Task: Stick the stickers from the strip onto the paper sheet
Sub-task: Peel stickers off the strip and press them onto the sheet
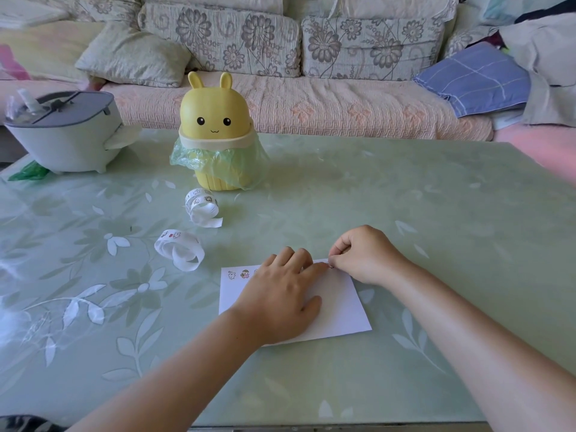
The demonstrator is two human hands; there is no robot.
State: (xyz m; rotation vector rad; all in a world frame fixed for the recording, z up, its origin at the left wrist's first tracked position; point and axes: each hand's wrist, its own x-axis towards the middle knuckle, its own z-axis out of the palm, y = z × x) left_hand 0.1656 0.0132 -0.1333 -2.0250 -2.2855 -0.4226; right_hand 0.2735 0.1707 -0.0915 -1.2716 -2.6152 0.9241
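paper sheet (343, 307) lengthwise left-right

There is just one camera, and it sits on the person's head. It looks forward and down over the worktop (405, 198) from its near edge. The view is very wide. The yellow bunny bin (215, 132) stands ahead, a bit to the left. The paper sheet (343, 307) lies closer to the camera than the bin, low in the view. Far behind the bin, the sofa (311, 101) fills the top.
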